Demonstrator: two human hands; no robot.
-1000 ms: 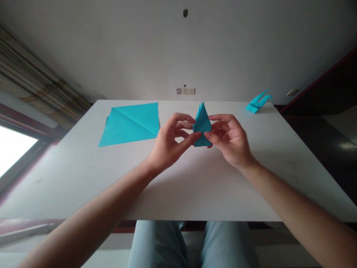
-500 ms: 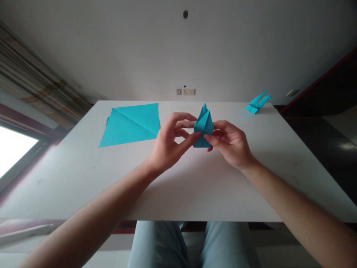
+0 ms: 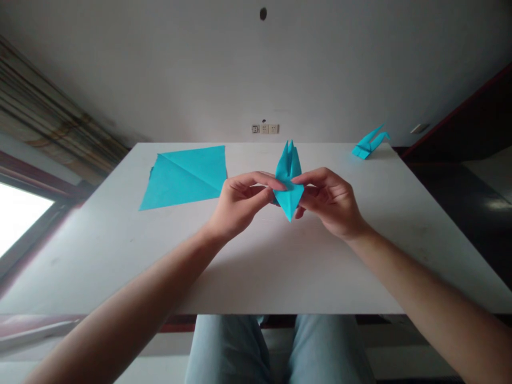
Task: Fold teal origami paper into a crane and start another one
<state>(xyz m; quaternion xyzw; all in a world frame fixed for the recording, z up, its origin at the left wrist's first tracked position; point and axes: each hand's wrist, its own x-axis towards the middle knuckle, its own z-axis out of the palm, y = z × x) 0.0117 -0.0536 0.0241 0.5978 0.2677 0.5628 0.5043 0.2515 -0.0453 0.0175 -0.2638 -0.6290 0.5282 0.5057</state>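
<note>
Both my hands hold a folded piece of turquoise origami paper (image 3: 288,181) in the air above the table, its narrow points up and one sharp point down. My left hand (image 3: 240,202) pinches its left side, fingers lying across the front. My right hand (image 3: 330,202) grips the right side, with fingertips meeting the paper near the centre. A creased flat sheet of the same paper (image 3: 184,178) lies on the white table (image 3: 280,266), left of my left hand. A finished turquoise origami crane (image 3: 368,145) sits near the far right edge.
A white wall with a row of electrical sockets (image 3: 264,128) stands behind the table. A bright window (image 3: 20,218) and a striped curtain (image 3: 52,117) are at the left. My jeans-clad legs (image 3: 276,352) show below the near table edge.
The folded paper has opened out, with a sharp point now spreading downward and narrow points rising above my fingers. My left hand has turned flatter across its front, and both hands sit closer together.
</note>
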